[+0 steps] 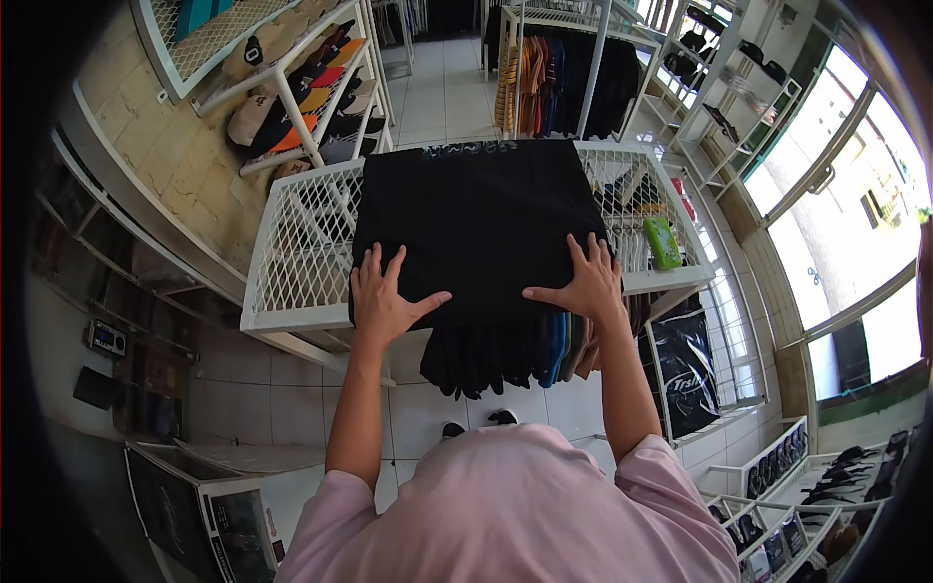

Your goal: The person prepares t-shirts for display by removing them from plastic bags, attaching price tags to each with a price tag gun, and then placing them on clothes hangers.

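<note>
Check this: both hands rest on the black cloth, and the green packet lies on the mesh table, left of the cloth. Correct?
No: the head view shows the green packet on the mesh table, right of the black cloth. The left hand and right hand rest on the cloth.

White-tiled floor, tan wall left, bright glass door right.

A garment lay across the middle of the tabletop, at the frame's centre. A packet sat right of it, on the tabletop's right end. Clothes hung beneath the near edge, with 2 shoes on the floor below. A cap rack stood upper left, a clothes rack behind at top centre, a glass door upper right.
</note>
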The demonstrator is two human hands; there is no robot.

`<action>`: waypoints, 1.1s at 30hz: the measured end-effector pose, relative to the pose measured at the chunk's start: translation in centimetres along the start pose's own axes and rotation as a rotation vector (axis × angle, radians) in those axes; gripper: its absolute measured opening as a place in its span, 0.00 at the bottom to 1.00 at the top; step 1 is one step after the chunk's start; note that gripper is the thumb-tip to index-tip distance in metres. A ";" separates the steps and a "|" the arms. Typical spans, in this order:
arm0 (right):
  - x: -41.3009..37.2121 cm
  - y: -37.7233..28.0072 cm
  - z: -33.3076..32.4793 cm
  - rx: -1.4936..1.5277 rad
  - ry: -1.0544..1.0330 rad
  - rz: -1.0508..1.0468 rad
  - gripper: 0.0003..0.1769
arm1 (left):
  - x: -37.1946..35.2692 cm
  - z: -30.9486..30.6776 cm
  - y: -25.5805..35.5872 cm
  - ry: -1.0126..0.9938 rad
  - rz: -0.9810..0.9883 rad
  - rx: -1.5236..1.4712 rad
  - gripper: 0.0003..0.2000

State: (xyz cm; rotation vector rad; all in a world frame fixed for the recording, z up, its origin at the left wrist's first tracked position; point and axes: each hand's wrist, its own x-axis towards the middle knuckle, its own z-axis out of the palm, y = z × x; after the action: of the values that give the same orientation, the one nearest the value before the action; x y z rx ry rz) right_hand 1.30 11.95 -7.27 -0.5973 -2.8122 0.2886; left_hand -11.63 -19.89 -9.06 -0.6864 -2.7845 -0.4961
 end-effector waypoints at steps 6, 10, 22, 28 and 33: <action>-3.4 3.5 0.4 0.193 0.132 -0.255 0.48 | -4.0 -0.2 -2.5 0.138 0.199 -0.258 0.33; -4.7 5.7 1.0 0.278 0.241 -0.311 0.23 | -6.2 1.2 -4.1 0.304 0.244 -0.202 0.17; -8.3 4.3 -2.8 0.338 0.048 -0.191 0.16 | -9.9 -4.4 -1.0 0.178 0.114 -0.323 0.09; -9.1 1.8 -5.6 0.374 -0.141 0.063 0.20 | -11.1 -6.7 0.6 -0.104 -0.052 -0.281 0.13; -6.4 -0.3 -3.0 0.358 0.155 -0.120 0.12 | -6.7 -3.8 4.1 0.302 0.149 -0.256 0.13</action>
State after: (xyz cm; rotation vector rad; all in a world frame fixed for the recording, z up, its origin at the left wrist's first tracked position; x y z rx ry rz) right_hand 7.69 9.36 -5.62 -0.3518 -2.5469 0.6724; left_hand -3.37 -20.62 -6.48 -0.7903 -2.3917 -0.8569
